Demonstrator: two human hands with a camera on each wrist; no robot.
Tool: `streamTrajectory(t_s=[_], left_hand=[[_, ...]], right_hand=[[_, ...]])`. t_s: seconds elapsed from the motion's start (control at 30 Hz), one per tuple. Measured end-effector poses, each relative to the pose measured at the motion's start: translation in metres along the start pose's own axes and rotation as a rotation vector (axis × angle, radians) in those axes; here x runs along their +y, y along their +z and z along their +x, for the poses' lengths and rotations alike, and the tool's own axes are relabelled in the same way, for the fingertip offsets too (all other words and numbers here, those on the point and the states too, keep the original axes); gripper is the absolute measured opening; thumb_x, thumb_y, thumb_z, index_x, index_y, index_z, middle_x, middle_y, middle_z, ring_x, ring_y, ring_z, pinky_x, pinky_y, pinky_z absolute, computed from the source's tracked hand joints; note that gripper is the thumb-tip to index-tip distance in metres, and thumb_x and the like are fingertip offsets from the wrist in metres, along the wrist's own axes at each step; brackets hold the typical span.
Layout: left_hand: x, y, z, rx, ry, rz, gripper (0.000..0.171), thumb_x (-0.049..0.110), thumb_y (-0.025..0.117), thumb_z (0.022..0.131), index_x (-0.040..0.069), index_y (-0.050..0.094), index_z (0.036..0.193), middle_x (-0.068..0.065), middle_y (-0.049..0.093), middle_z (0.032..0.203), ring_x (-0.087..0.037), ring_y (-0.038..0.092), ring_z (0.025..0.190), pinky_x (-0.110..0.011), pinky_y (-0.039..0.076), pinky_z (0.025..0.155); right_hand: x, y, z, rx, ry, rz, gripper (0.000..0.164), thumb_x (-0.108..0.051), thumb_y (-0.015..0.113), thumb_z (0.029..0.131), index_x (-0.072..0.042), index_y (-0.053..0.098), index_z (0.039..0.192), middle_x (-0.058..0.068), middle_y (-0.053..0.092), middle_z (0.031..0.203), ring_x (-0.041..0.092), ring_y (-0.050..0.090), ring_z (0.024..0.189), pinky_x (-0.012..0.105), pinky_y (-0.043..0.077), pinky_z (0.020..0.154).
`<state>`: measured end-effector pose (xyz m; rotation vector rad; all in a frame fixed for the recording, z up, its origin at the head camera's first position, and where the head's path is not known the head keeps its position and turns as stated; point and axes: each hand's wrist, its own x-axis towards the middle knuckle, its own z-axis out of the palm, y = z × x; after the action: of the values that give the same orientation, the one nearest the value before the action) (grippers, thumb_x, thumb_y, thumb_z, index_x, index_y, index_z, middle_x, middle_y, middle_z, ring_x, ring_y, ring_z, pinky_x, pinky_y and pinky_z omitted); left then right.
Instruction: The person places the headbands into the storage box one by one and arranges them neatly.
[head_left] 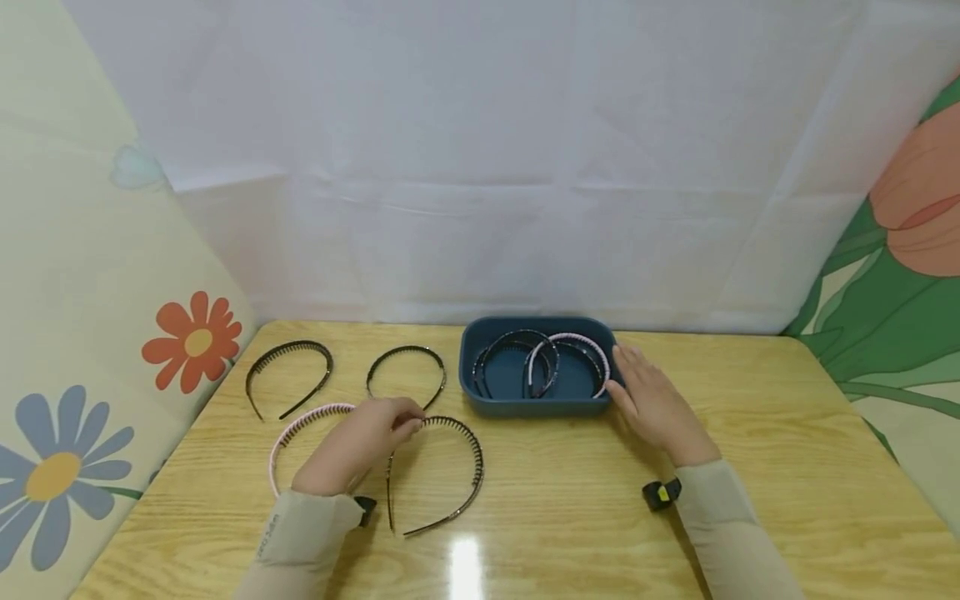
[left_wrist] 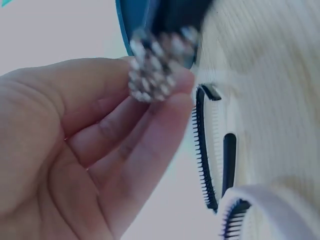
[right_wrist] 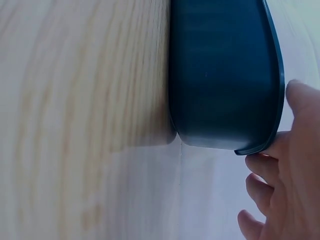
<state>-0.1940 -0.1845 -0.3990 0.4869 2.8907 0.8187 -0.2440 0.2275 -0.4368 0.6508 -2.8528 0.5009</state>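
Note:
My left hand [head_left: 367, 437] pinches a black toothed headband [head_left: 480, 467] near its top, between thumb and fingertips. In the left wrist view, the band's cluster of shiny beads [left_wrist: 152, 75] shows at those fingertips. The two ends of this headband point toward the front of the table. My right hand [head_left: 656, 408] rests with fairly straight fingers at the right end of a dark blue bin [head_left: 536, 408]. In the right wrist view its fingertips [right_wrist: 262, 167] are right at the bin's rim. Several headbands, one of them pink [head_left: 566, 337], lie overlapping inside the bin.
A pink headband [head_left: 288, 433] lies partly behind my left forearm. Behind it are a black toothed headband [head_left: 327, 354] at the far left and another thin black headband [head_left: 405, 348]. A white cloth [head_left: 480, 167] hangs behind the wooden table [head_left: 570, 508].

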Motion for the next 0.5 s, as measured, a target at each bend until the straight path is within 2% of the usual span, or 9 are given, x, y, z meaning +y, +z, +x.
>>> streamTrajectory(t_s=[0.23,0.37,0.5], left_hand=[[-0.005,0.002,0.004,-0.021,-0.016,-0.210,0.023,0.022,0.062,0.103,0.008,0.072,0.118,-0.001,0.072,0.101,-0.013,0.063,0.086,-0.034,0.056,0.076],[-0.009,0.003,0.005,-0.040,-0.012,-0.368,0.026,0.024,0.063,0.103,0.005,0.072,0.119,-0.007,0.071,0.101,-0.019,0.066,0.088,-0.031,0.059,0.072],[-0.011,0.005,0.007,-0.066,-0.032,-0.511,0.030,0.025,0.064,0.102,0.001,0.071,0.120,-0.013,0.070,0.102,-0.027,0.067,0.092,-0.032,0.061,0.075]], right_hand=[[0.000,0.000,0.001,0.001,0.004,0.026,0.057,-0.027,0.038,0.112,0.008,0.028,0.156,0.026,0.027,0.162,0.045,0.021,0.150,0.062,0.021,0.121],[-0.001,0.000,0.000,0.002,0.003,0.031,0.058,-0.027,0.038,0.112,0.008,0.027,0.156,0.027,0.027,0.162,0.046,0.021,0.150,0.061,0.022,0.121],[-0.001,0.000,0.000,0.002,0.000,0.028,0.058,-0.028,0.038,0.112,0.008,0.027,0.156,0.027,0.027,0.162,0.046,0.021,0.150,0.061,0.022,0.121]])
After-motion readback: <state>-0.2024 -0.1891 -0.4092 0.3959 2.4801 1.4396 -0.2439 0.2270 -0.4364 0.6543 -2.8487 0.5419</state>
